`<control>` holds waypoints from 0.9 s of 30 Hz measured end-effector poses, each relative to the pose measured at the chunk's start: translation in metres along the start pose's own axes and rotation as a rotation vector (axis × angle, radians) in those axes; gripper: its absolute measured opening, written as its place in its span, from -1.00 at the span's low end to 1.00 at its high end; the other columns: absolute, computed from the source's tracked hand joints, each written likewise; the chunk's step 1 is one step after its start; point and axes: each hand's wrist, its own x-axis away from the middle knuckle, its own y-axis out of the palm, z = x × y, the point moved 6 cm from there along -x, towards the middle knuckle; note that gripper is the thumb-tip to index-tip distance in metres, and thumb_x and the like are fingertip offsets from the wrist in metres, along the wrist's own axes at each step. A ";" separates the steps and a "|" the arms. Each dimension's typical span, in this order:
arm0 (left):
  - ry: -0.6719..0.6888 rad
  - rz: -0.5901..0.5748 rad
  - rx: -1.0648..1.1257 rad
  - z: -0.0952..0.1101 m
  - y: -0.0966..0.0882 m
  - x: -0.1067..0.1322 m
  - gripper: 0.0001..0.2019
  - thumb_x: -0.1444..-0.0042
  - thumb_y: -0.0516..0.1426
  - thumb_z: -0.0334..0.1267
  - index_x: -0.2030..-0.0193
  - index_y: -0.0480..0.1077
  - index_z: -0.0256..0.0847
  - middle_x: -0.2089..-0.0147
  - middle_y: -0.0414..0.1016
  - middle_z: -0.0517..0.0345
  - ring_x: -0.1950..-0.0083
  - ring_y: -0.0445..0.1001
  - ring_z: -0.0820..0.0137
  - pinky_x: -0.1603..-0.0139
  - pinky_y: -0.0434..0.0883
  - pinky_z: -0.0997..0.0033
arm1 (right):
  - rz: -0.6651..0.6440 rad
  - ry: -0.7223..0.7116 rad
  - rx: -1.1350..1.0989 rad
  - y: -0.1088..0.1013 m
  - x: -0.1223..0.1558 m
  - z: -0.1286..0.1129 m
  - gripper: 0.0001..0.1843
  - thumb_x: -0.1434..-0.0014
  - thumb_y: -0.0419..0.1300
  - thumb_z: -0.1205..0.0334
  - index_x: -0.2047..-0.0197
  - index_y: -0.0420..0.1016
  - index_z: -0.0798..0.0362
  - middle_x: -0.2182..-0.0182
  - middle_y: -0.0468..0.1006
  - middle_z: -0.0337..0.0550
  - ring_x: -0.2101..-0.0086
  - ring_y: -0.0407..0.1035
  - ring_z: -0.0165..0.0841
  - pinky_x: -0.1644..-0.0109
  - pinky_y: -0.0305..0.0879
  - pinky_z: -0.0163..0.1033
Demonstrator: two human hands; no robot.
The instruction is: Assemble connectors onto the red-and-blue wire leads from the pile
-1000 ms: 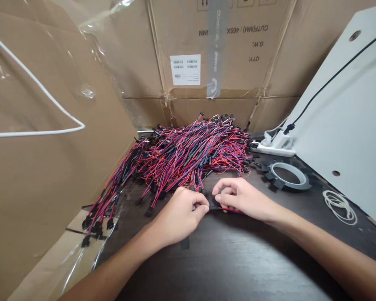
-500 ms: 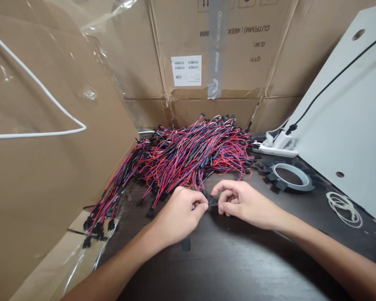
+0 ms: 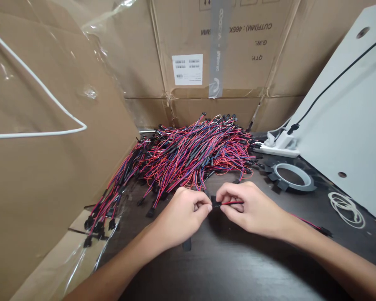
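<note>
Near the front of the cable pile, both my hands are close together above the dark table. My left hand [image 3: 188, 215] is closed, thumb and forefinger pinching the edge of a small black piece of tape [image 3: 216, 201]. My right hand [image 3: 252, 207] is closed too, its fingers around a thin red-and-black cable [image 3: 233, 203] whose end meets the black piece. That cable runs under my right wrist and comes out on the far side, ending in a black connector [image 3: 326, 231]. Fingers partly hide the cable's end and the tape.
A large pile of red, black and blue cables [image 3: 194, 152] lies against the cardboard box [image 3: 238, 79]. To the right are a grey ring with black tape pieces around its rim [image 3: 308, 182], a coiled white cord [image 3: 344, 213] and a power strip [image 3: 278, 151]. A black strip [image 3: 186, 245] lies below my left hand.
My right hand's fingers have closed in, and the red-and-black cable now shows clearly between them. Its connector end has come into view right of my forearm. My left hand has shifted slightly right.
</note>
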 end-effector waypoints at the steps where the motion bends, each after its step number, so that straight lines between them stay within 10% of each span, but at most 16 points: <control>1: -0.010 -0.010 0.006 0.000 0.001 0.000 -0.81 -0.06 0.07 -0.44 0.46 0.50 -0.31 0.59 0.41 0.24 0.54 0.30 0.53 0.40 0.24 0.53 | 0.004 -0.006 0.017 0.000 0.000 0.000 -0.87 0.00 0.06 0.49 0.40 0.37 0.11 0.56 0.39 -0.29 0.55 0.23 -0.51 0.45 0.16 -0.40; 17: -0.134 0.031 0.158 -0.007 0.002 0.001 -0.98 -0.03 0.10 -0.41 0.35 0.33 -0.26 0.58 0.37 0.30 0.54 0.31 0.52 0.49 0.22 0.55 | 0.021 -0.003 0.100 0.000 0.001 -0.005 -0.89 -0.01 0.06 0.43 0.46 0.36 0.09 0.60 0.38 -0.27 0.58 0.20 -0.49 0.48 0.09 -0.38; 27: 0.018 -0.041 0.031 0.002 0.003 0.001 -0.79 -0.11 0.04 -0.43 0.27 0.52 -0.27 0.56 0.35 0.28 0.53 0.26 0.53 0.42 0.21 0.53 | -0.020 0.047 0.001 0.003 0.000 0.002 -0.88 -0.04 0.06 0.42 0.49 0.35 0.10 0.65 0.26 -0.34 0.61 0.11 -0.52 0.52 0.05 -0.40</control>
